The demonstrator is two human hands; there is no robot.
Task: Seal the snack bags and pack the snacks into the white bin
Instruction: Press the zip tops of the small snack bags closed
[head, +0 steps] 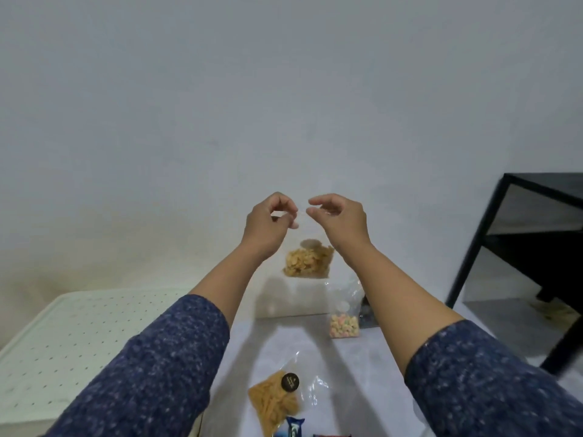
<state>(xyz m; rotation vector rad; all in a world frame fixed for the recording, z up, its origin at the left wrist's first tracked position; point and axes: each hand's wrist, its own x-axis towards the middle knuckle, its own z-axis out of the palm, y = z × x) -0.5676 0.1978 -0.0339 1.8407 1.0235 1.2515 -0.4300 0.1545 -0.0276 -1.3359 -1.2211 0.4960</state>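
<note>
In the head view both arms reach forward and upward in front of a plain grey wall (220,89), forearms bare, speckled blue sleeves (151,367) pushed back to the elbows. The left hand (271,220) has its fingers curled, thumb and fingertips pinching the top edge of a clear snack bag (307,260). The right hand (339,216) sits just beside it at the same height, fingers bent, forefinger and thumb close together at the bag's top; whether they actually grip the film is hard to tell. The bag hangs in the air between the wrists, golden flakes gathered at its bottom, well above the tabletop.

Behind and below it stands the white bin (293,298), its front wall showing between the forearms. Just right of the bin a clear bag of pastel puffs (344,324) stands on the pale table (268,348). Nearer the camera lies a clear bag of thin orange sticks (274,402) with a round dark sticker, and touching its lower edge a blue wrapped bar (291,427) at the frame's bottom edge.

To the left a white perforated surface (72,335) adjoins the table. To the right stands a black metal-framed shelf (523,247), well apart from the hands, with floor showing between it and the table edge.
</note>
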